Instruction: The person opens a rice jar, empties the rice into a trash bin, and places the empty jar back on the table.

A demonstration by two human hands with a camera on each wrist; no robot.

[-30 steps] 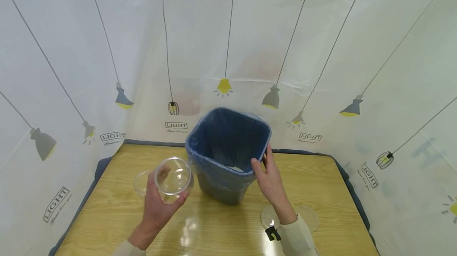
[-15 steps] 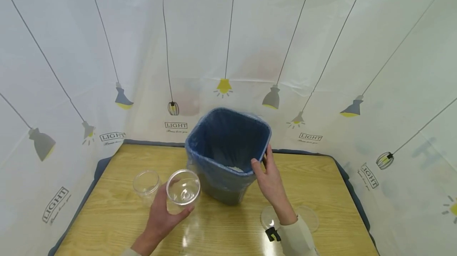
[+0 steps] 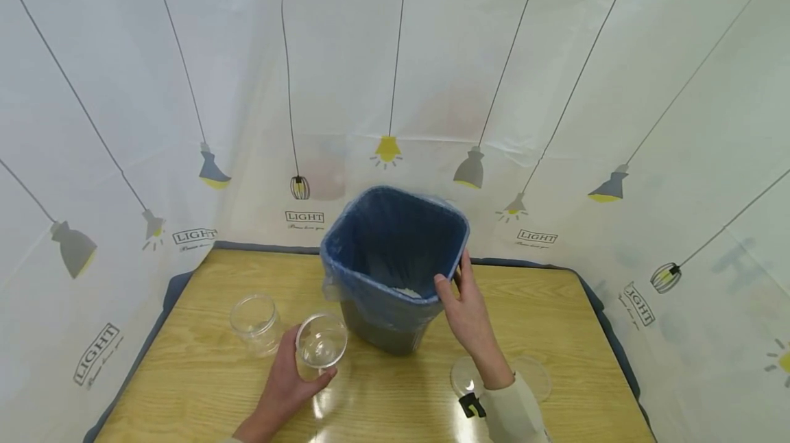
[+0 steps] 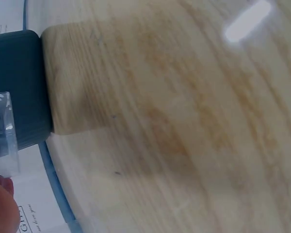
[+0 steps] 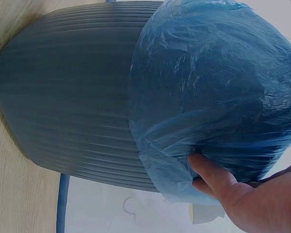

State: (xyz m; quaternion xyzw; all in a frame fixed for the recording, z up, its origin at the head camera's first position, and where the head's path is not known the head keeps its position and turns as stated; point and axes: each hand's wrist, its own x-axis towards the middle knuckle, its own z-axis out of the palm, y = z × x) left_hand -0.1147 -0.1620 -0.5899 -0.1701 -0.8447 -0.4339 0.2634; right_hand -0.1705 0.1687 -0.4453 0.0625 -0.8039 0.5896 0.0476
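In the head view my left hand (image 3: 286, 382) grips a clear plastic jar (image 3: 322, 341) from its left side, fingers behind it and thumb in front. The jar's mouth faces up; whether its base touches the table cannot be told. Part of that jar's wall (image 4: 12, 141) shows at the left edge of the left wrist view. My right hand (image 3: 470, 316) pinches the right rim of a dark grey trash can (image 3: 385, 334), thumb inside and fingers outside. A blue bag (image 3: 370, 306) lines the can and folds over its rim. Something whitish (image 3: 407, 292) lies inside.
A second clear jar (image 3: 255, 323) stands on the wooden table (image 3: 197, 374) left of my left hand. Two clear round lids (image 3: 464, 376) lie by my right wrist, partly under the sleeve. A lamp-printed white curtain (image 3: 555, 86) surrounds the table at the back and sides.
My left hand has brought its jar down and slightly right, away from beside the bag, uncovering the second jar. My right hand and the trash can have stayed in place.
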